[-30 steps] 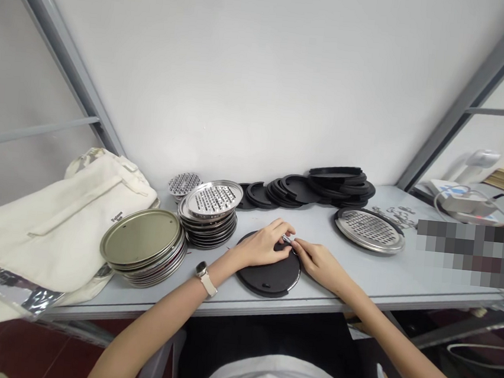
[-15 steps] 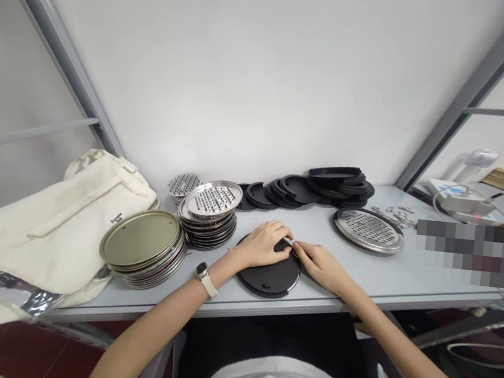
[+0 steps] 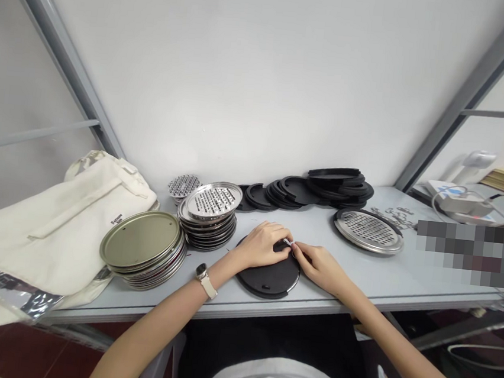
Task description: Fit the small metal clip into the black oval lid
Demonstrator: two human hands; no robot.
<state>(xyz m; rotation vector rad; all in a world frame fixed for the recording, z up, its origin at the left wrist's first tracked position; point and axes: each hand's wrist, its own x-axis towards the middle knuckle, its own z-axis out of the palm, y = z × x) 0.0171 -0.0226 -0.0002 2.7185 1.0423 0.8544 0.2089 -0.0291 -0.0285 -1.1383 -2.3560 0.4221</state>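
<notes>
A round black disc [image 3: 272, 280] lies flat near the table's front edge, with a small hole toward its near side and a shiny metal edge showing at its right. My left hand [image 3: 261, 246] rests over its far left part, fingers bent round a small silvery metal clip [image 3: 288, 242] at the disc's far edge. From the right, my right hand [image 3: 316, 265] pinches the same clip between thumb and forefinger. How the clip sits against the disc is hidden by my fingers.
Stacks of green-topped round plates [image 3: 140, 240] and round metal graters [image 3: 214, 202] stand at left, beside a cream bag [image 3: 62, 218]. Black round covers [image 3: 301, 189] lie along the wall. A black-rimmed grater [image 3: 369, 230] and several loose metal clips [image 3: 392, 215] are at right.
The clip shows slightly more between my fingertips, and my right fingers have shifted a little to the left. The disc and stacks stay in place.
</notes>
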